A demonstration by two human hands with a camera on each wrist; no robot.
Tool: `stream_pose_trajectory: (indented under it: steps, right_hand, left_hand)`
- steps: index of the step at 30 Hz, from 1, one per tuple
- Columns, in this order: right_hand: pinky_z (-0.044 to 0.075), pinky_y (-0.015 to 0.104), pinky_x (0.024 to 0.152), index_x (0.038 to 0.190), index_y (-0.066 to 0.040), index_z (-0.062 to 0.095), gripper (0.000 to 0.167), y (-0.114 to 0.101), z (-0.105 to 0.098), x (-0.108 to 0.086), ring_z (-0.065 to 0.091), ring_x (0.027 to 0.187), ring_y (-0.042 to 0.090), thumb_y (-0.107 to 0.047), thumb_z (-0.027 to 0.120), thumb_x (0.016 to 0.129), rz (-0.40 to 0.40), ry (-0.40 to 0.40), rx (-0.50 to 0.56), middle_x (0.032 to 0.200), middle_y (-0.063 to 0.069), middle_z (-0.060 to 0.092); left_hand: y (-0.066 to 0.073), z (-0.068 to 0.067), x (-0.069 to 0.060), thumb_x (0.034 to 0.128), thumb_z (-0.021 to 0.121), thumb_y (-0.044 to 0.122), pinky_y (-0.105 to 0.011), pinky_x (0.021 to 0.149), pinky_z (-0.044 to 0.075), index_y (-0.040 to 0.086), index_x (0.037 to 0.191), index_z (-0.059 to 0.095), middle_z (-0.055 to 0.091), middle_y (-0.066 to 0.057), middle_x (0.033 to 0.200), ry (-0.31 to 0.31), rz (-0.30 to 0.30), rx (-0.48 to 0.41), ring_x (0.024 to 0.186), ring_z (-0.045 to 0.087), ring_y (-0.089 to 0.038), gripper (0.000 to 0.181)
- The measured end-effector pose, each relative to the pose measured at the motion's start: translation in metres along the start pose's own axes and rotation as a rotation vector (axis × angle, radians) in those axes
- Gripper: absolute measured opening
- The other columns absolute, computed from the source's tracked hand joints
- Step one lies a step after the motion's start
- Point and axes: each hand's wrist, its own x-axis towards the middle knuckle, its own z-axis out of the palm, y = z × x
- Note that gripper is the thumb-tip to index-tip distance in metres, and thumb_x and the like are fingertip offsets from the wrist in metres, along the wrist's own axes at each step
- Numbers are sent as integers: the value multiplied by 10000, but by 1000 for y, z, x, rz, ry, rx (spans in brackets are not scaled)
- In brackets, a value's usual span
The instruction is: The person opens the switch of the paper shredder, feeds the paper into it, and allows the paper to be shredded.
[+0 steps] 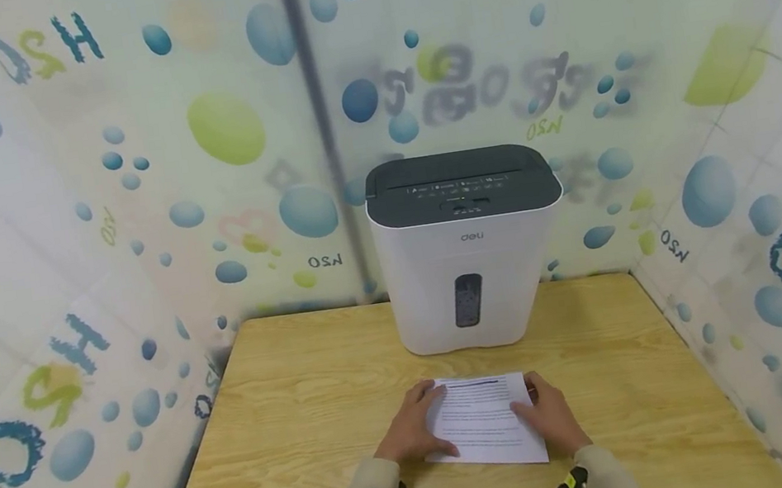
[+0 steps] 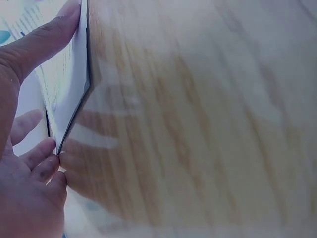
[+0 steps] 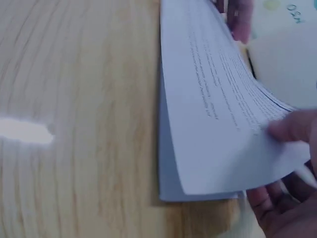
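White printed sheets (image 1: 480, 423) lie low over the wooden table in front of the shredder, lines of text facing up. At their left edge my left hand (image 1: 413, 428) holds them, thumb laid across the top; in the left wrist view its other fingertips (image 2: 49, 168) touch a corner. My right hand (image 1: 550, 413) pinches the right side, thumb above and fingers below. Seen from the right wrist, the top sheet (image 3: 213, 148) bends upward there, apart from another sheet (image 3: 168, 183) beneath it. How many sheets there are, I cannot tell.
A white shredder (image 1: 432, 271) with a dark grey top (image 1: 461, 184) stands at the back of the wooden table (image 1: 306, 389), against the wall. Patterned walls (image 1: 244, 214) close in the back and both sides.
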Motion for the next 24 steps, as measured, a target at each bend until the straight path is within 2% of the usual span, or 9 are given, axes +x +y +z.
stream_pose_trajectory:
  steps: [2, 5, 9, 15, 20, 22, 24]
  right_hand:
    - [541, 434, 901, 1301, -76, 589, 349, 1, -3, 2, 633, 1033, 255, -151, 672, 971, 0, 9, 44, 1228, 152, 687]
    - [504, 312, 796, 1267, -149, 652, 259, 3, -9, 3, 614, 926, 182, -157, 639, 1008, -15, 20, 72, 1155, 90, 721]
    - [433, 268, 721, 1190, -192, 722, 189, 4, -18, 0, 563, 857, 164, -184, 642, 1019, -10, 27, 82, 1075, 52, 715]
    - [420, 244, 667, 1145, -167, 750, 171, 0, -25, -3, 540, 784, 132, -166, 688, 986, 12, -8, 132, 1000, 33, 717]
    - [437, 222, 611, 1189, -133, 736, 208, -3, -27, -2, 543, 731, 112, -198, 667, 1004, 53, -40, 185, 872, 12, 668]
    - [479, 227, 624, 1201, -111, 729, 228, -5, -28, -3, 574, 746, 117, -217, 650, 1016, 65, -45, 206, 892, 24, 695]
    - [516, 239, 648, 1211, -94, 723, 247, -5, -29, -2, 611, 781, 127, -234, 629, 1030, 75, -49, 216, 962, 36, 731]
  left_hand:
    - [1, 0, 0, 586, 1001, 395, -522, 1184, 390, 169, 1583, 391, 299, -139, 1651, 5, 0, -9, 1501, 359, -357, 1191]
    - [2, 0, 1, 566, 1017, 346, -542, 1168, 403, 151, 1607, 334, 286, -179, 1642, 25, 5, -29, 1482, 370, -386, 1260]
    - [0, 3, 5, 630, 996, 267, -542, 1148, 425, 148, 1608, 326, 317, -177, 1606, 68, -19, -54, 1432, 424, -371, 1191]
    - [-2, 2, 9, 802, 863, 99, -515, 1078, 483, 102, 1509, 491, 493, -146, 1417, 210, -40, -97, 1279, 528, -312, 799]
    - [2, -5, 9, 898, 758, 33, -384, 902, 559, 42, 1227, 685, 630, -77, 1146, 335, 7, -155, 1056, 609, -214, 337]
    - [3, -8, 10, 923, 733, 33, -314, 822, 560, 61, 1094, 716, 666, -46, 1045, 360, 18, -196, 975, 622, -173, 175]
    - [4, -11, 10, 949, 708, 43, -257, 769, 559, 71, 1024, 721, 683, -23, 983, 370, 17, -246, 924, 627, -131, 81]
